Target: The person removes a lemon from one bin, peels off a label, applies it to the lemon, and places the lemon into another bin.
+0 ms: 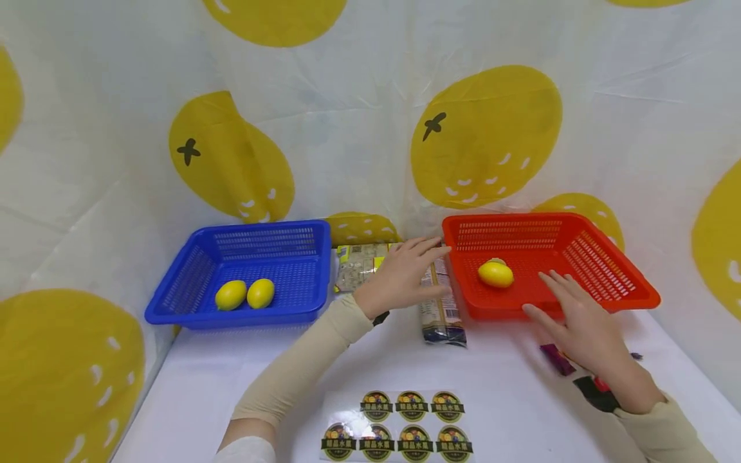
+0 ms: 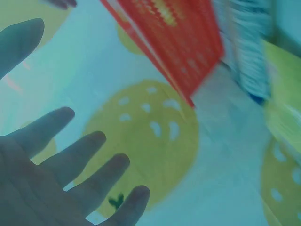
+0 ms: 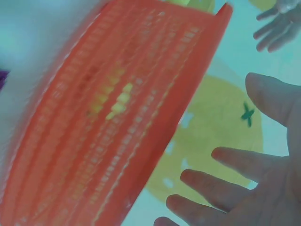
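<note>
My left hand (image 1: pixel 408 275) hovers over the packaged goods between the two baskets, fingers spread and holding nothing. My right hand (image 1: pixel 586 321) is at the front edge of the red basket (image 1: pixel 622 273), its fingers extended and apart, also with nothing in them. Inside that basket lies one yellow lemon (image 1: pixel 495 274), with a small pale thing partly hidden behind it. Two more lemons, one (image 1: pixel 231 295) beside the other (image 1: pixel 260 293), lie in the blue basket (image 1: pixel 179 289) on the left. In the left wrist view the fingers (image 2: pixel 89 155) spread wide beneath the red basket's outline.
A dark-ended long packet (image 1: pixel 442 315) and a flat yellow-labelled packet (image 1: pixel 356 267) lie between the baskets. A sheet of round stickers (image 1: pixel 396 424) is at the front of the white table (image 1: pixel 509 411). A small dark-red wrapper (image 1: pixel 557 359) lies near the right wrist. A lemon-print curtain (image 1: pixel 359 128) hangs behind.
</note>
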`<state>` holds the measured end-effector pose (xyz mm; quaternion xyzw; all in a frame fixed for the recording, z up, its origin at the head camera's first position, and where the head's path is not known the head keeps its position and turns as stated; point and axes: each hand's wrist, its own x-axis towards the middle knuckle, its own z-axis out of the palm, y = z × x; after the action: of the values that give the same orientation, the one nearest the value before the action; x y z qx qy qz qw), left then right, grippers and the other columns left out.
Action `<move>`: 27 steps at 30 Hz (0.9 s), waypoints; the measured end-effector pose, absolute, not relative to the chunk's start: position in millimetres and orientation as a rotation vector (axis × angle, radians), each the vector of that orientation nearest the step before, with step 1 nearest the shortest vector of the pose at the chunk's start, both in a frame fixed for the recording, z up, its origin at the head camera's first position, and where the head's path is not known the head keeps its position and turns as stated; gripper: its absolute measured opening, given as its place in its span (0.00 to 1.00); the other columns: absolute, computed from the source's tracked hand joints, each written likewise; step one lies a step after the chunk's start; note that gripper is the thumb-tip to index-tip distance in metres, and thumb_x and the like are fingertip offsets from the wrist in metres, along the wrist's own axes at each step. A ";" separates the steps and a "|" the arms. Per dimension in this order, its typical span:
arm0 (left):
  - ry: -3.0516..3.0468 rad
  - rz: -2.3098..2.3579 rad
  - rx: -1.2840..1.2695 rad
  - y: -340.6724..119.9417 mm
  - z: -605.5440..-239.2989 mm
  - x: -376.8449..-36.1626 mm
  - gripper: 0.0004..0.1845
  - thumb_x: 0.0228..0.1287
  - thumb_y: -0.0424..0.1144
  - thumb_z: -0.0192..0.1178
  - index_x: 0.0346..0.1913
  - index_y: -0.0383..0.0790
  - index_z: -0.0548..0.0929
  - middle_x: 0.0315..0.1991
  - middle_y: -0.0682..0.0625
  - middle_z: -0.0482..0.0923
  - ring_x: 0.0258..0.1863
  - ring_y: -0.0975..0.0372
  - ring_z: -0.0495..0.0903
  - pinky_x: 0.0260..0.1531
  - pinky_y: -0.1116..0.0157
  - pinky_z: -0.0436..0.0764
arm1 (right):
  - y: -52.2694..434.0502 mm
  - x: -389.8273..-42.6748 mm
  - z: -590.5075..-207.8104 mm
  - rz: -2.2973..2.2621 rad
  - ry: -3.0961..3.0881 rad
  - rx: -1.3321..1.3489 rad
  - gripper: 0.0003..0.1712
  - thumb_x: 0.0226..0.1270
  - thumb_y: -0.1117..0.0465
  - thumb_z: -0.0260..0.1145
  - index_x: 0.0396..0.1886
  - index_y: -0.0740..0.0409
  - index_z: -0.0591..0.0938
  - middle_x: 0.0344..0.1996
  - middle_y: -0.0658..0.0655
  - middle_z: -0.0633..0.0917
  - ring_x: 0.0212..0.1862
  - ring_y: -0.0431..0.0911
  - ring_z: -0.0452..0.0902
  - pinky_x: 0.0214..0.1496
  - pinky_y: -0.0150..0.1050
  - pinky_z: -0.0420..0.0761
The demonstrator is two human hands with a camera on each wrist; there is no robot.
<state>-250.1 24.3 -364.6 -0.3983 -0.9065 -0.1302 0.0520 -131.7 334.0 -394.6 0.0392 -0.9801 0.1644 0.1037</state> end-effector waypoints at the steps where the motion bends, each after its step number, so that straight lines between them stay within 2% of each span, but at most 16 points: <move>1: -2.775 -0.399 -1.176 14.8 -366.1 -248.7 0.42 0.67 0.65 0.61 0.79 0.55 0.63 0.81 0.50 0.59 0.80 0.53 0.58 0.76 0.45 0.63 | 329.7 -133.8 -393.7 0.489 -2.907 0.130 0.51 0.69 0.37 0.66 0.79 0.64 0.61 0.73 0.75 0.67 0.76 0.73 0.56 0.62 0.79 0.66; 6: -2.846 -0.381 -0.978 -32.8 -370.7 -236.5 0.44 0.66 0.66 0.62 0.79 0.52 0.62 0.82 0.48 0.57 0.81 0.49 0.56 0.76 0.40 0.61 | 305.9 -142.7 -389.9 0.517 -2.938 0.235 0.53 0.69 0.35 0.65 0.81 0.60 0.59 0.76 0.73 0.64 0.78 0.71 0.53 0.64 0.78 0.64; 12: -2.820 -0.438 -0.788 -94.0 -380.8 -222.2 0.42 0.66 0.63 0.64 0.77 0.48 0.67 0.79 0.45 0.62 0.79 0.46 0.61 0.72 0.40 0.65 | 273.6 -154.9 -389.1 0.497 -2.886 0.396 0.48 0.68 0.38 0.68 0.78 0.58 0.64 0.75 0.70 0.67 0.75 0.70 0.59 0.63 0.74 0.70; 18: -2.828 -0.501 -0.618 -150.7 -388.5 -213.1 0.39 0.67 0.61 0.65 0.75 0.46 0.71 0.77 0.45 0.66 0.76 0.45 0.64 0.70 0.38 0.66 | 228.8 -168.9 -391.4 0.500 -2.898 0.540 0.45 0.68 0.43 0.70 0.77 0.59 0.67 0.76 0.67 0.67 0.77 0.67 0.59 0.66 0.69 0.72; 21: -2.835 -0.530 -0.554 -172.8 -388.9 -210.2 0.38 0.67 0.61 0.64 0.74 0.46 0.71 0.76 0.44 0.67 0.76 0.44 0.64 0.70 0.36 0.65 | 204.4 -178.8 -393.7 0.497 -2.880 0.626 0.45 0.68 0.44 0.70 0.77 0.59 0.67 0.76 0.66 0.69 0.77 0.65 0.63 0.67 0.65 0.75; 27: -2.845 -0.528 -0.426 -213.4 -385.2 -210.9 0.36 0.69 0.61 0.62 0.73 0.46 0.72 0.75 0.43 0.69 0.75 0.43 0.65 0.69 0.36 0.65 | 155.0 -194.0 -395.5 0.547 -2.839 0.794 0.41 0.69 0.43 0.69 0.75 0.57 0.71 0.74 0.64 0.72 0.76 0.63 0.66 0.69 0.63 0.74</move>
<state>-210.9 -213.4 -385.2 -0.1448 -0.9670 -0.1794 0.1082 -194.0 155.0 -395.5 0.2641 -0.9445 0.1819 0.0716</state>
